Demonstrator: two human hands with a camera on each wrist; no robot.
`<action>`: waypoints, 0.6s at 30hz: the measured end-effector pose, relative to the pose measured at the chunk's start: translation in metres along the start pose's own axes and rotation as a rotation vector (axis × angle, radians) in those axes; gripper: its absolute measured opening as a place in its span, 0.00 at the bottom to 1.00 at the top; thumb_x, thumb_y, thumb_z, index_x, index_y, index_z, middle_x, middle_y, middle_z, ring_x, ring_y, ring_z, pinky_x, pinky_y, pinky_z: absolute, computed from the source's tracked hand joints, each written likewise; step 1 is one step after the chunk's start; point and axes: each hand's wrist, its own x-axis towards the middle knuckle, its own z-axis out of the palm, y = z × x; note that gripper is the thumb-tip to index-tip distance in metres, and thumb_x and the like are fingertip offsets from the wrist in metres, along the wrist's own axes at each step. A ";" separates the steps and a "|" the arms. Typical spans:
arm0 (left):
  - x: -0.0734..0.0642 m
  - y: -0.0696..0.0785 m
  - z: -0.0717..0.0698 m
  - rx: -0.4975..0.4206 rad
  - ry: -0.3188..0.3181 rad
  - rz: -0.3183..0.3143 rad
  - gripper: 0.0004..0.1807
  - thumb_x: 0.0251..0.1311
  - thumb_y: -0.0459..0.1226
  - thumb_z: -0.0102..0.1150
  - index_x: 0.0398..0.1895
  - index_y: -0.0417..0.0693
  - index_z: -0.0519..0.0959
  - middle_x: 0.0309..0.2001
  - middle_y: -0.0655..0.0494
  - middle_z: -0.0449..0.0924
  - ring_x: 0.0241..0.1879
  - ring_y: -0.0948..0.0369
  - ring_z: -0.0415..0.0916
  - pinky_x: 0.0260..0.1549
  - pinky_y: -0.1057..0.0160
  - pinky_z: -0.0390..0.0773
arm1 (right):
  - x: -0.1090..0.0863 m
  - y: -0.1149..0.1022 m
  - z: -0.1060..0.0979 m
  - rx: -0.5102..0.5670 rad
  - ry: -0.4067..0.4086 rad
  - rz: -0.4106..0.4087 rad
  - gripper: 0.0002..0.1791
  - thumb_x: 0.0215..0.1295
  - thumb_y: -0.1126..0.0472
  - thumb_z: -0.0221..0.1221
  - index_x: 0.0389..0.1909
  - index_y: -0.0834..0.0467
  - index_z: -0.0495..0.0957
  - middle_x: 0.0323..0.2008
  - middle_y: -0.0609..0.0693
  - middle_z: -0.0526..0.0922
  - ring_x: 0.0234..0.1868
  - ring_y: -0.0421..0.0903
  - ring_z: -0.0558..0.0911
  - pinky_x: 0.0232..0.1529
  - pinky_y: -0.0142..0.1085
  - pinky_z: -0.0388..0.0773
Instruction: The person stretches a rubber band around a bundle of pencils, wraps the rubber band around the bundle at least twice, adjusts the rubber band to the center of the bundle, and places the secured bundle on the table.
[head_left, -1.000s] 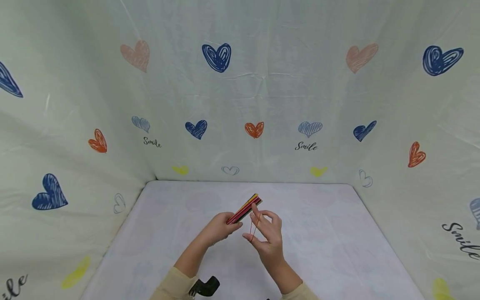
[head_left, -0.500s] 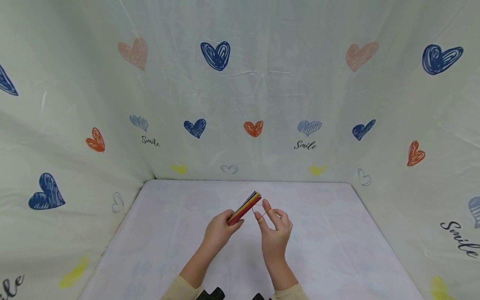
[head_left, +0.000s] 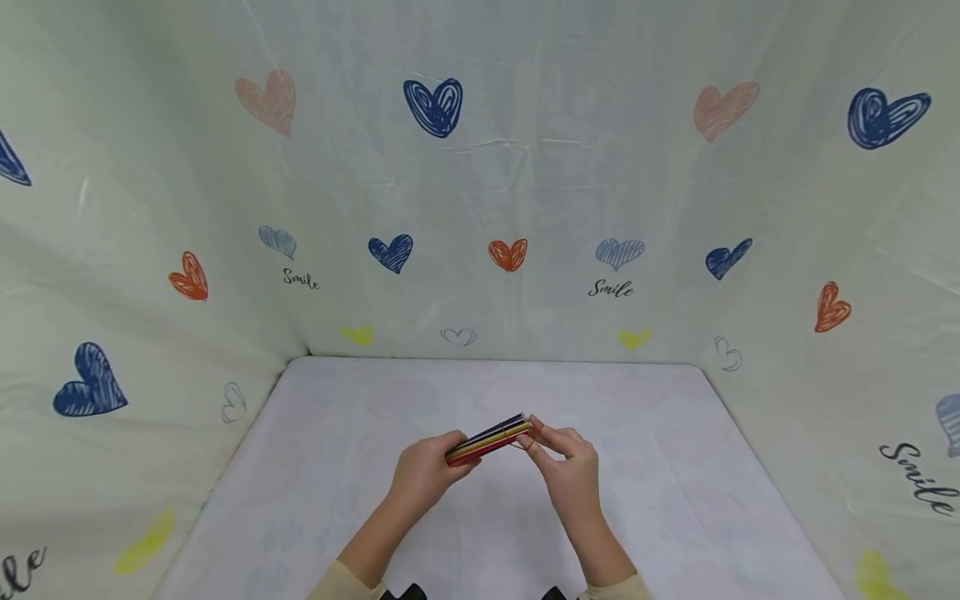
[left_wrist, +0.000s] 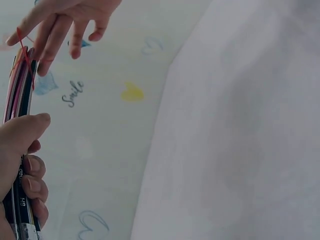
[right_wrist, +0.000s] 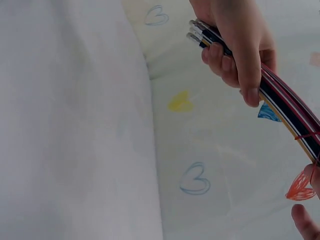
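Observation:
My left hand (head_left: 423, 473) grips a bundle of pencils (head_left: 487, 442) above the table, thumb on top and fingers curled underneath. The bundle has dark, yellow and red barrels, and one is marked HB in the left wrist view. Its far end points up and right toward my right hand (head_left: 576, 471). A thin red rubber band (right_wrist: 306, 135) crosses the bundle near that end. My right thumb and index finger hold the band stretched there; in the left wrist view it runs from the index finger (left_wrist: 30, 21) over the pencils.
A white-covered table (head_left: 337, 400) lies beneath both hands. Pale curtains (head_left: 480, 183) with printed hearts and "Smile" lettering stand behind it and along both sides. Dark wrist-camera parts (head_left: 408, 592) show at the bottom edge.
The rubber band, first stretched between my right fingers beside the bundle, now crosses the pencils near their end. The bundle has tilted flatter, and my right hand has shifted right.

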 end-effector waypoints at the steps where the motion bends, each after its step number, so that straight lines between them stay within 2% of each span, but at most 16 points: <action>1: -0.001 0.000 -0.002 0.006 -0.009 0.016 0.11 0.51 0.45 0.74 0.31 0.55 0.79 0.22 0.69 0.75 0.20 0.69 0.65 0.21 0.68 0.67 | 0.000 -0.001 -0.003 0.007 -0.031 0.016 0.19 0.49 0.58 0.74 0.44 0.56 0.86 0.33 0.42 0.87 0.37 0.40 0.81 0.43 0.39 0.68; 7: -0.001 -0.001 -0.010 0.031 -0.088 0.097 0.11 0.51 0.46 0.73 0.31 0.58 0.79 0.23 0.71 0.76 0.21 0.71 0.66 0.22 0.68 0.68 | 0.006 -0.006 -0.016 0.015 -0.165 0.109 0.16 0.51 0.59 0.74 0.42 0.56 0.87 0.29 0.43 0.84 0.36 0.41 0.82 0.35 0.32 0.76; 12: 0.001 -0.002 -0.015 0.056 -0.142 0.165 0.11 0.51 0.46 0.73 0.31 0.58 0.79 0.22 0.73 0.75 0.20 0.72 0.66 0.22 0.69 0.69 | 0.013 -0.007 -0.021 -0.001 -0.261 0.177 0.12 0.50 0.60 0.74 0.37 0.54 0.89 0.29 0.43 0.83 0.37 0.41 0.80 0.34 0.33 0.76; 16: 0.000 -0.005 -0.018 0.092 -0.156 0.228 0.11 0.51 0.46 0.74 0.30 0.58 0.79 0.20 0.74 0.72 0.19 0.73 0.64 0.21 0.70 0.67 | 0.016 -0.009 -0.023 -0.006 -0.352 0.183 0.09 0.49 0.59 0.74 0.33 0.55 0.89 0.29 0.44 0.83 0.36 0.42 0.79 0.32 0.33 0.75; 18: 0.000 -0.006 -0.020 0.120 -0.165 0.250 0.11 0.51 0.45 0.73 0.29 0.59 0.79 0.20 0.74 0.71 0.18 0.72 0.63 0.20 0.70 0.66 | 0.017 -0.010 -0.024 -0.021 -0.410 0.168 0.07 0.50 0.58 0.74 0.30 0.54 0.89 0.28 0.44 0.84 0.32 0.41 0.78 0.27 0.32 0.73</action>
